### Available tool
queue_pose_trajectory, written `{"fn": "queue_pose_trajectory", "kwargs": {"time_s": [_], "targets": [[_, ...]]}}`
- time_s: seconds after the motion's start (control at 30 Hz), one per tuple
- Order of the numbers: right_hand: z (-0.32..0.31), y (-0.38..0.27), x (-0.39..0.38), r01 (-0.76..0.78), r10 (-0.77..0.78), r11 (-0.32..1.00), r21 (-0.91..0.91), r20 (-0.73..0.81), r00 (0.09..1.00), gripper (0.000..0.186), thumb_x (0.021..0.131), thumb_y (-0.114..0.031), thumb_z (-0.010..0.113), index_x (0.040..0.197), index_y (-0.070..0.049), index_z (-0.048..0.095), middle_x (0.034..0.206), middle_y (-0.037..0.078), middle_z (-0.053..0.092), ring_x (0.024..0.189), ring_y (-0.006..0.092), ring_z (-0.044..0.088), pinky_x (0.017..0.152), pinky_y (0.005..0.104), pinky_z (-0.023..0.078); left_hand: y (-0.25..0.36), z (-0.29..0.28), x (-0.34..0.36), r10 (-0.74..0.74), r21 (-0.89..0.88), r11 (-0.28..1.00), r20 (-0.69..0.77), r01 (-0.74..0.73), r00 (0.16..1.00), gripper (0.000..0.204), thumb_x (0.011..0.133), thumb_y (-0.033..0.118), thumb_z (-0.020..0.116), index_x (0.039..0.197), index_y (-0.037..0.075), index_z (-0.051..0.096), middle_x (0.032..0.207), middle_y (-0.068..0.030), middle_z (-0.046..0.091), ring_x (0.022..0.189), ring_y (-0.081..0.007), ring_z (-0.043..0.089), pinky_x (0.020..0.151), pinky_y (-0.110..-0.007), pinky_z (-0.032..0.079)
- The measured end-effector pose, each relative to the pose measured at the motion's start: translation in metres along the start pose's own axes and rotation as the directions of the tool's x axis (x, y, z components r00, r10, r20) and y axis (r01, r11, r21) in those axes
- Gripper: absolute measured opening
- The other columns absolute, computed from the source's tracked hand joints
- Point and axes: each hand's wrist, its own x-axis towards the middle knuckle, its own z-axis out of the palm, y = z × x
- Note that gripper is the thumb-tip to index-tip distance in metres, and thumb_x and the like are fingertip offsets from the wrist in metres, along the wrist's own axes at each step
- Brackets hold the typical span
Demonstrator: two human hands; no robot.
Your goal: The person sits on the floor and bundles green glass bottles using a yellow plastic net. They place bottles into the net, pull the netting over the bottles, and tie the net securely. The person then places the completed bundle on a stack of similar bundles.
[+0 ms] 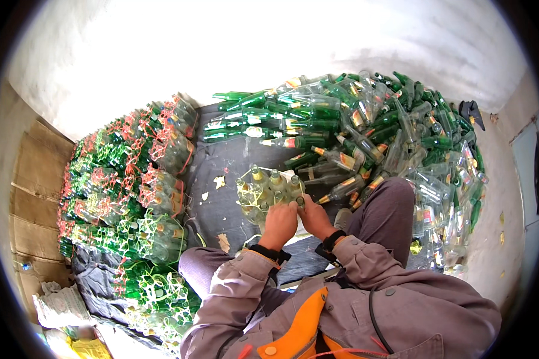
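i stand in the room and i see a person sitting low, with knees apart, and between the knees, on the dark sheet [212, 158], is the bundle [275, 179]: clear bottles standing close together, with pale yellow string [249, 194] around their necks. both hands are at its near side, close to each other. the left hand [279, 221] has its fingers bent and kept together against the bundle, the thumb toward the other hand. the right hand [316, 216] is at the near right corner, beside a dark bottle mouth [300, 201], its fingers curled also; whether any finger of the two hands is pinching string, i cannot tell, because the tips are partly hidden. to the left are many tied bottles [161, 188], in rows, with red and yellow-green string. beyond the bundle and to the right lies a wide heap of loose bottles [365, 128], green and clear, most on their sides. some dry leaves [220, 181] lie on the sheet, and cardboard [36, 197] leans at the far left
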Motion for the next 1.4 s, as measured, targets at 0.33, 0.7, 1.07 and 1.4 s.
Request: {"fn": "queue_pose_trajectory", "kwargs": {"time_s": [0.33, 0.7, 1.07, 1.4], "targets": [[-0.007, 0.000, -0.006, 0.009, -0.012, 0.997, -0.081, -0.033, 0.999, 0.032, 0.097, -0.028, 0.061, 0.117, -0.007, 0.046, 0.087, 0.030, 0.067, 0.085, 0.0524, 0.063, 0.071, 0.0626, 0.048, 0.007, 0.001, 0.007, 0.014, 0.112, 0.994, 0.028, -0.018, 0.999, 0.014, 0.080, 0.015, 0.058, 0.074, 0.011, 0.069, 0.076, -0.0106, 0.068, 0.080, -0.0324, 0.065, 0.072, -0.046, 0.048], [0.001, 0.006, -0.011, -0.032, 0.035, 0.996, -0.078, 0.033, 0.999, 0.028, 0.096, -0.020, 0.057, 0.114, -0.003, 0.045, 0.084, 0.031, 0.067, 0.078, 0.0516, 0.064, 0.068, 0.0645, 0.049, 0.007, -0.024, 0.012, 0.212, 0.400, 0.873, 0.202, -0.278, 0.956, 0.014, 0.078, 0.019, 0.063, 0.068, 0.017, 0.072, 0.078, -0.0053, 0.065, 0.079, -0.0282, 0.064, 0.064, -0.045, 0.043], [0.010, 0.021, -0.002, -0.029, 0.027, 0.999, 0.037, 0.047, 0.999, 0.040, 0.098, -0.024, 0.057, 0.130, -0.003, 0.047, 0.100, 0.030, 0.068, 0.098, 0.0519, 0.063, 0.080, 0.0579, 0.051, -0.006, -0.028, 0.021, 0.262, 0.242, 0.919, 0.220, -0.313, 0.940, 0.015, 0.082, 0.018, 0.061, 0.076, 0.015, 0.075, 0.074, -0.0105, 0.072, 0.066, -0.0312, 0.072, 0.051, -0.045, 0.053], [0.015, 0.027, -0.001, 0.052, -0.054, 0.994, 0.097, 0.021, 0.998, 0.036, 0.100, -0.025, 0.056, 0.128, -0.004, 0.051, 0.118, 0.028, 0.063, 0.109, 0.0496, 0.061, 0.087, 0.0540, 0.050, -0.021, -0.018, 0.028, 0.112, 0.198, 0.964, 0.297, -0.176, 0.948, 0.020, 0.084, 0.022, 0.058, 0.088, 0.015, 0.077, 0.080, -0.0135, 0.073, 0.073, -0.0349, 0.072, 0.062, -0.049, 0.056]]}}
